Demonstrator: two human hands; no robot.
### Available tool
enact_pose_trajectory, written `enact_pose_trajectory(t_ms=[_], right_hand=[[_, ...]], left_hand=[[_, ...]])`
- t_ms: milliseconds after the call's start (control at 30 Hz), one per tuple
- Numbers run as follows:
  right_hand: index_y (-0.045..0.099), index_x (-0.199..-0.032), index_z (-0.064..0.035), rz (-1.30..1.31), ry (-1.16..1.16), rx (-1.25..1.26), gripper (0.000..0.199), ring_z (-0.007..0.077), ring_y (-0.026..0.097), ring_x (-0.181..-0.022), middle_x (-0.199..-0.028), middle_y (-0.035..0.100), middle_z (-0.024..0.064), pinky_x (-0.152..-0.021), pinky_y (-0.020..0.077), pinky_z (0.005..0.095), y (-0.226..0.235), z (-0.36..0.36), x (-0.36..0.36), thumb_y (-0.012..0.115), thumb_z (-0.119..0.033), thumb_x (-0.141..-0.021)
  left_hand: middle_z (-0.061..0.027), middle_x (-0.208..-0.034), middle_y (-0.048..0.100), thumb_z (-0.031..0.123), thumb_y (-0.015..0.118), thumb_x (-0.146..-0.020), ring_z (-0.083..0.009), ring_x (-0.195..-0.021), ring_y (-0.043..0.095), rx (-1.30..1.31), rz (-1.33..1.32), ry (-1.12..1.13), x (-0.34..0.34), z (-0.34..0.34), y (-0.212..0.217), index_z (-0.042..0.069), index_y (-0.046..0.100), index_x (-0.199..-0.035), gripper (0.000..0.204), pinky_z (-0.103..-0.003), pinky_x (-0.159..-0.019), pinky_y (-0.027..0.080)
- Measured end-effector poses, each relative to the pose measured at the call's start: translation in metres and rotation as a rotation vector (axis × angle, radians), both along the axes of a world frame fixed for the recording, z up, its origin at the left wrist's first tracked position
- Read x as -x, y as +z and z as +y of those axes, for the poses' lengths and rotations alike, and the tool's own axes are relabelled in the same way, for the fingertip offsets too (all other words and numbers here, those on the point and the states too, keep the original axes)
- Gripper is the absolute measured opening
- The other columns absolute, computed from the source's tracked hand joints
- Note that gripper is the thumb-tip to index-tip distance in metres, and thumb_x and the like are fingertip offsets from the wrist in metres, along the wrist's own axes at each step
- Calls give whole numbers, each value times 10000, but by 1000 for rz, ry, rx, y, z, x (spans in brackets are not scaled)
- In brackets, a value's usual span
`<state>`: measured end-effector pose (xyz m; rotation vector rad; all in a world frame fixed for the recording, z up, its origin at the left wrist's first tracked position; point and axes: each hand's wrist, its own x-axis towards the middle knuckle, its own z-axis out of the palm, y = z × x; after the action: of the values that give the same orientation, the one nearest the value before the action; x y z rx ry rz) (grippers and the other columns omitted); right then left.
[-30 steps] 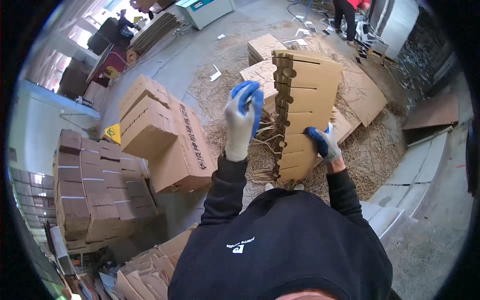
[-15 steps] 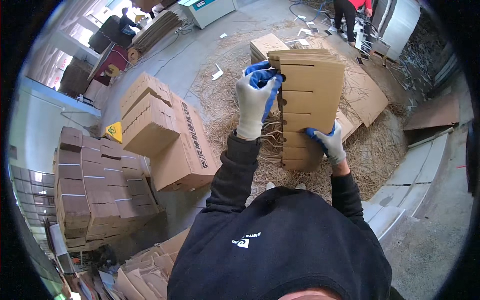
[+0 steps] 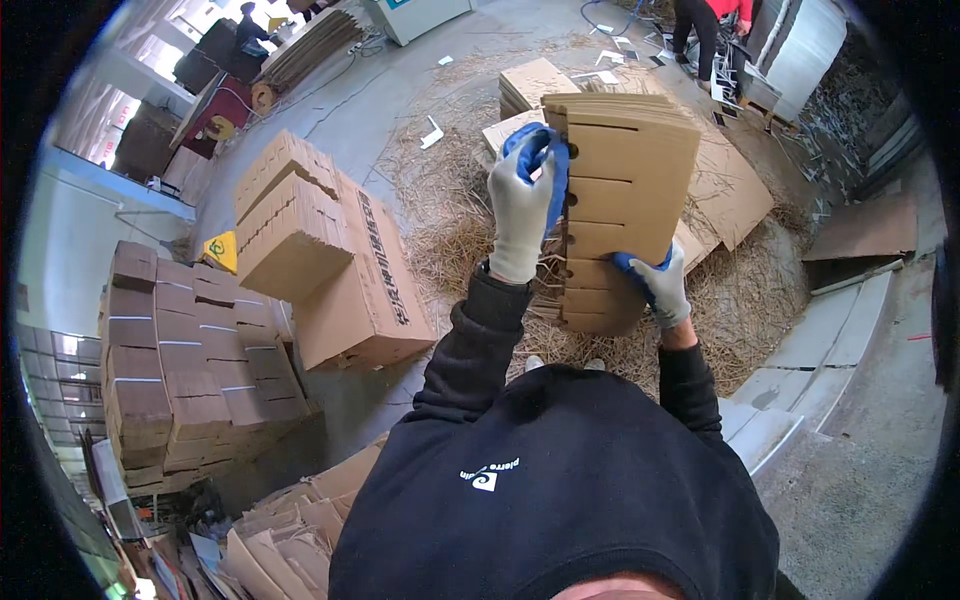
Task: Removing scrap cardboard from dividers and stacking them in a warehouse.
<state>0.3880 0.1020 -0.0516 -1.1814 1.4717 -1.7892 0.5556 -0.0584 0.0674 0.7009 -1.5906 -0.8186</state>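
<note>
A thick stack of slotted brown cardboard sheets [image 3: 632,215] stands on its end in front of me, with a row of parallel slits across its face and dark notches down its left edge. My right hand [image 3: 662,286], in a white and blue glove, grips the stack low on its right side, thumb across the face. My left hand [image 3: 524,195], gloved alike, is at the upper left edge beside the notches. Its fingers are curled in; whatever they hold, if anything, is hidden.
Thin cardboard scraps [image 3: 440,215] litter the floor around the stack. More cardboard stacks [image 3: 535,80] lie beyond it. On the left stand a large carton [image 3: 350,290] bearing slotted bundles and a strapped pile [image 3: 190,370]. A person in red [image 3: 705,40] works at far right.
My left hand has shifted slightly right and down along the stack's edge, its fingers changing their curl. The right hand keeps its hold on the stack.
</note>
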Motion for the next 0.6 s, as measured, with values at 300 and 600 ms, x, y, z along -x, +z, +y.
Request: enact_pose_trajectory(t_ms=[300,600], right_hand=[[597,-1151,31,104,-15,17,492,150,628,-961,-1053,674,66,-856,522,310,9,8,8,813,-151,-748],[598,-1160,32,-113,66,-24,446,149,635,-953,-1074,677,73,-868,520,307,-5,8,7,767,-132,-782]], left_hand=[[-151,-976,722,63,728,-757,-291,-987,673,198,-126,-36,-10,0,18,4,748,-905,161,-375,-888,521],[-143,-983,699,6,693,-729,-283,-958,669,316,-69,59,1,5,8,-4,714,-906,179,-368,-891,515]])
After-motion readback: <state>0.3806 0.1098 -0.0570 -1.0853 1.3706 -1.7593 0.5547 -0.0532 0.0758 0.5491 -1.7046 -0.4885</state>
